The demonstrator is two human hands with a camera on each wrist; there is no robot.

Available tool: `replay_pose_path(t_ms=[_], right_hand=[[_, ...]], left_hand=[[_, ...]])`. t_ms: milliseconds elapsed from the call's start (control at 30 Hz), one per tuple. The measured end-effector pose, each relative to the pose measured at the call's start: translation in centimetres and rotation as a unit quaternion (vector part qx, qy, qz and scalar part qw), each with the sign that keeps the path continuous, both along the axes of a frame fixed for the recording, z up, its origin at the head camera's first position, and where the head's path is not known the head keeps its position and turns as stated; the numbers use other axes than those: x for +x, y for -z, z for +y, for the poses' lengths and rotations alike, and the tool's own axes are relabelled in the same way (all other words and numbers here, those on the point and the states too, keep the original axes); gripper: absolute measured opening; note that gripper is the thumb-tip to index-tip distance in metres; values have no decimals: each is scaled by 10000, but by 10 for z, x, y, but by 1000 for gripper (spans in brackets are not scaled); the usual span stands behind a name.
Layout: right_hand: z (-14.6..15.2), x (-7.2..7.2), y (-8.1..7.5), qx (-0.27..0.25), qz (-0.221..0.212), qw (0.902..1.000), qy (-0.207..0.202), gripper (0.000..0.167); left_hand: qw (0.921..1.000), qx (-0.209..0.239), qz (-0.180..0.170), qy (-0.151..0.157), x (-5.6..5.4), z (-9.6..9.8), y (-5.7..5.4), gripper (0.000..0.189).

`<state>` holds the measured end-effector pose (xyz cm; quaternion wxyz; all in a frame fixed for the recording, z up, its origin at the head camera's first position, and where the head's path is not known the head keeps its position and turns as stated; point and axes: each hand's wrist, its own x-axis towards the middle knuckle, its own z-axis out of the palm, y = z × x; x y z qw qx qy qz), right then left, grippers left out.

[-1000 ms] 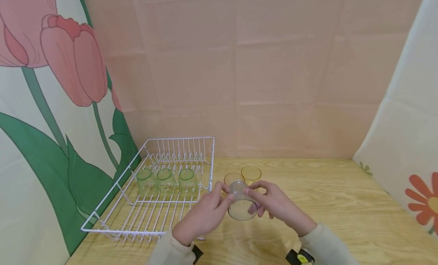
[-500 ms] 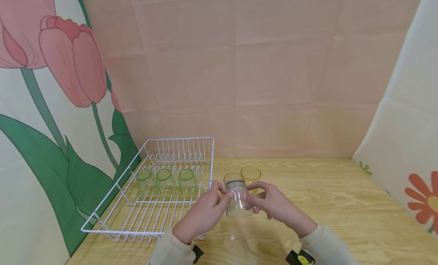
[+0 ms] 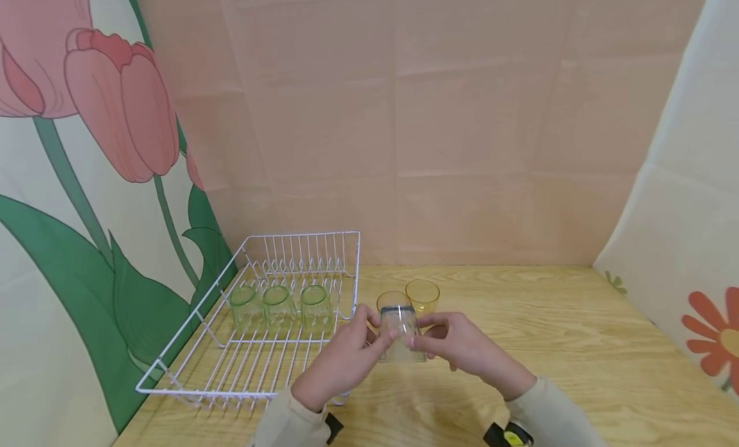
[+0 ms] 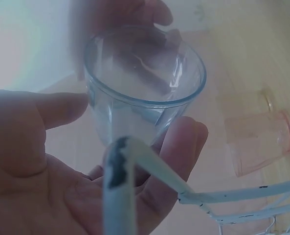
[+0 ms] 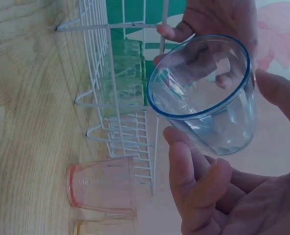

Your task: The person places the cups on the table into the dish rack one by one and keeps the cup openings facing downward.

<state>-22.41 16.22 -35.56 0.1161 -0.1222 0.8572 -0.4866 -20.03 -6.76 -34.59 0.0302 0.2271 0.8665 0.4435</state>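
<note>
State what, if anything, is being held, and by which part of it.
Both hands hold one clear blue-rimmed tumbler by opposite sides of its wall, mouth downward.

Head view: soft, even light.
We note faint shadows on the worktop (image 3: 577, 331), pale glare hazing the left wrist view's upper left, and a dimmer, crisper right wrist view.

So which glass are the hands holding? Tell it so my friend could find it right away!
Find the white wire rack on the table. Just to its right, the left hand and right hand hold one glass between them. It's clear with a bluish rim, while the green glasses are in the rack and the pink glass and yellow glass stand behind the hands.
</note>
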Motion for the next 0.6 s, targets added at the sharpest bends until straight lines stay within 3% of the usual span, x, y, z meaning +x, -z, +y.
replay_pose_path(t_ms=[600], right_hand=[[3,1,0,166,247,9989,-361,64]], left_hand=[[10000,48,0,-46,2,-1,2,55]])
